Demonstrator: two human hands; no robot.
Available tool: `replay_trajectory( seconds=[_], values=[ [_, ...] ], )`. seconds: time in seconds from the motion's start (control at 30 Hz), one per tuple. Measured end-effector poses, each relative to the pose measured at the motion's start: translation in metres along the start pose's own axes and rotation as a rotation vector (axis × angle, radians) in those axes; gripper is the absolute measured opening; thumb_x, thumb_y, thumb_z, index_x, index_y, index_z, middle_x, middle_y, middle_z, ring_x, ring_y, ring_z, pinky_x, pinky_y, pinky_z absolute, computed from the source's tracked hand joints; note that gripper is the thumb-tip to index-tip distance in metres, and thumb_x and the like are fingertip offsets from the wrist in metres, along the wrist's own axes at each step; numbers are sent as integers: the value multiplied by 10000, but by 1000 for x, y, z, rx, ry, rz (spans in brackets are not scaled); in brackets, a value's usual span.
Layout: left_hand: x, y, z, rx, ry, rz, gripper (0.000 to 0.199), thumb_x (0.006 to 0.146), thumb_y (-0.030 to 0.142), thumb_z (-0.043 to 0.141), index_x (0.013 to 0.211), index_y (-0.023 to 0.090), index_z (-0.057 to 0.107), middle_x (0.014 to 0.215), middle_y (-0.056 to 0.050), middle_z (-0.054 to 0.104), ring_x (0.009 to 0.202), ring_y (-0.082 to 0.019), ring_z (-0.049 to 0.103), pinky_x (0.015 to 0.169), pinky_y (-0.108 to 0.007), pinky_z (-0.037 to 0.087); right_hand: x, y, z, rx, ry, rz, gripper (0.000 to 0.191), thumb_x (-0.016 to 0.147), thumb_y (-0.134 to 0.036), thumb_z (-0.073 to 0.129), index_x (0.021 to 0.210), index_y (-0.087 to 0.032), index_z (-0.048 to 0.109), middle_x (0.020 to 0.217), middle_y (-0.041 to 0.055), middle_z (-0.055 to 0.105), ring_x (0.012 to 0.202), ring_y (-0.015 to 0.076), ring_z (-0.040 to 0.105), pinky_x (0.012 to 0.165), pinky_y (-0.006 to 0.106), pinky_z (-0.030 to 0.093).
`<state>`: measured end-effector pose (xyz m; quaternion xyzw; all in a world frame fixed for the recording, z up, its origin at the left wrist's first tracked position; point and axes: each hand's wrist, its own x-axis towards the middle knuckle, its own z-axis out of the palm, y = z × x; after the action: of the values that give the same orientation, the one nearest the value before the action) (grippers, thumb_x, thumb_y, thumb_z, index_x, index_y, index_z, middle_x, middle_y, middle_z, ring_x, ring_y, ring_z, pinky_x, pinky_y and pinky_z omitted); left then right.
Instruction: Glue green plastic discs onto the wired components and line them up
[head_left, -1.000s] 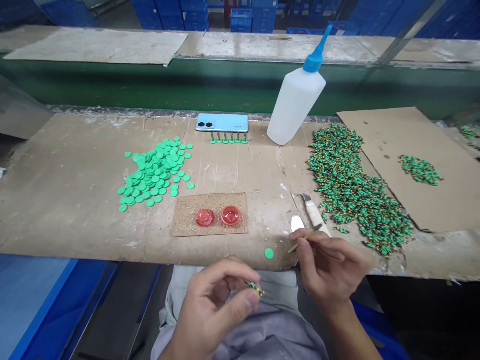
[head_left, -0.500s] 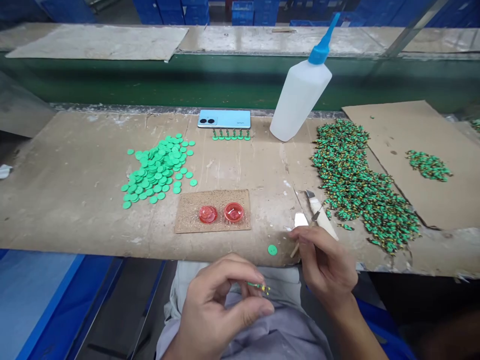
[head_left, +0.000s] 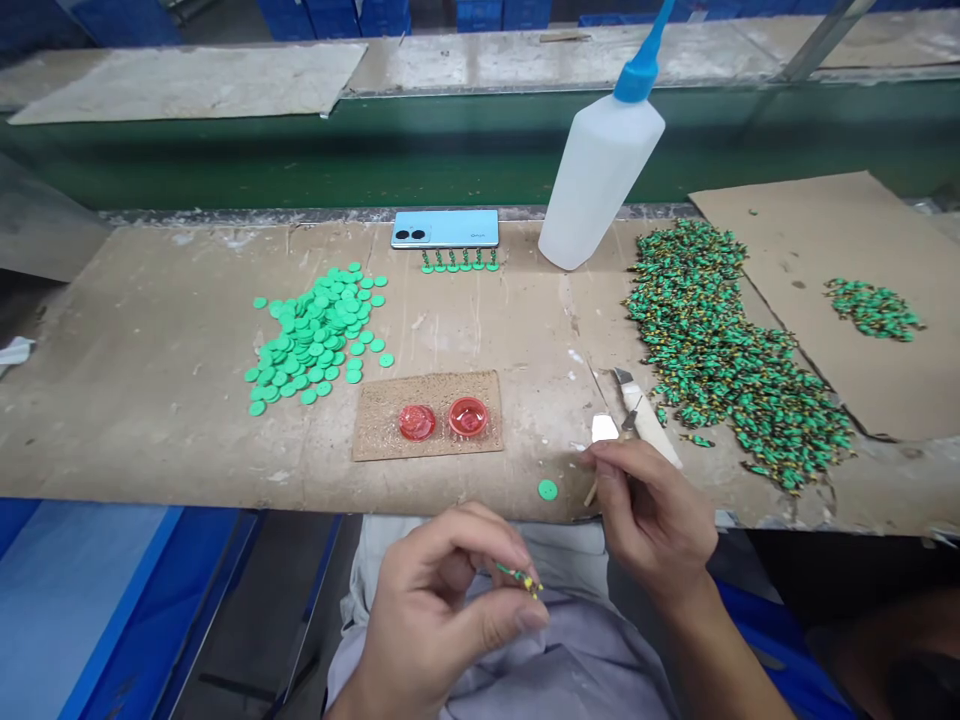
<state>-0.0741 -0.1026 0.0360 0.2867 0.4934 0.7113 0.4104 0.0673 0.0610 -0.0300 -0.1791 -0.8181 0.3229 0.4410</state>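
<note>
Between its thumb and fingers, my left hand point(head_left: 457, 590) pinches a small green and yellow figure point(head_left: 525, 580) over my lap. My right hand point(head_left: 652, 510) is at the table's front edge, its fingers closed on a thin wooden-handled tool point(head_left: 591, 494), largely hidden by the fingers. A single green disc point(head_left: 547, 490) lies just left of that hand. Beyond the fingers are a white-handled knife point(head_left: 651, 425) and a shiny pale piece point(head_left: 604, 428). Two red caps point(head_left: 468, 417) rest on a brown board point(head_left: 375, 425), the right one holding clear liquid.
Green discs point(head_left: 315, 335) are heaped at left. Several upright figures on discs point(head_left: 466, 261) line up before a blue phone point(head_left: 445, 229). A white bottle point(head_left: 600, 180) stands behind. Many small figures point(head_left: 720, 350) cover the right side, with a smaller pile point(head_left: 874, 309) on cardboard point(head_left: 817, 230).
The view has shifted slightly, so the far tabletop items sit higher in the picture. Both hands keep nearly the same poses, and the figure in my left hand is tilted a little more downward.
</note>
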Motion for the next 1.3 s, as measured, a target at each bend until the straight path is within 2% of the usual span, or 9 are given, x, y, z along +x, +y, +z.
replay_trajectory(
  seconds=[0.27,0.43,0.6,0.8,0.9,1.0,1.07,1.17,1.3],
  values=[
    [1,-2,-1,21,2,2,154,816,156,841,915,230,750,781,-3,716,719,-114,668,649,-171,554,0,-2,-1,36,5,17,372,926,-1,581,1218,-219,655,972,46,725,874,183,700,780,323,586],
    [10,-12,-10,231,70,-4,148,844,117,770,926,234,733,854,3,714,726,-96,649,666,-150,532,-5,-1,-1,81,66,81,408,977,-25,512,1312,-228,623,1128,74,741,933,194,731,854,370,624],
    [18,-24,-18,372,94,-32,102,891,143,690,945,229,697,787,26,646,625,-69,560,579,-130,465,-6,3,3,208,125,32,521,891,42,633,1323,-248,600,1173,68,736,1036,216,737,847,364,655],
    [25,-26,-16,543,59,11,144,906,142,648,992,253,681,821,39,636,650,-69,563,620,-138,469,-8,-2,0,235,236,94,404,955,-8,568,1288,-224,640,1119,78,732,808,160,722,614,267,617],
    [26,-24,-14,536,18,-4,109,926,181,661,990,262,697,855,39,672,704,-72,620,659,-132,497,-11,-5,-7,206,114,179,417,985,-38,539,1354,-222,604,1222,111,707,846,170,712,611,273,597],
    [25,-25,-13,497,20,-35,76,943,219,668,960,262,728,904,30,722,755,-79,671,674,-124,521,-12,-6,-15,144,30,122,457,938,-12,622,1336,-235,605,1205,81,717,970,190,709,828,333,618],
    [25,-27,-13,467,68,-56,108,916,219,707,1007,271,733,908,33,750,745,-83,693,678,-123,543,-9,-10,-18,89,-8,70,426,918,-6,661,1277,-232,623,1130,58,731,1001,190,699,898,338,595],
    [24,-29,-13,473,115,-55,130,877,210,758,993,266,739,867,40,765,706,-87,702,675,-126,562,-4,-18,-17,-26,-111,59,319,933,-56,688,1205,-210,623,1064,57,726,977,186,681,856,314,579],
    [24,-24,-14,556,111,76,82,883,186,759,903,263,780,875,30,762,780,-105,714,697,-132,562,-2,-28,-8,-130,-253,63,318,953,-153,712,1239,-192,577,1078,77,714,965,213,661,830,341,556]
  ],
)
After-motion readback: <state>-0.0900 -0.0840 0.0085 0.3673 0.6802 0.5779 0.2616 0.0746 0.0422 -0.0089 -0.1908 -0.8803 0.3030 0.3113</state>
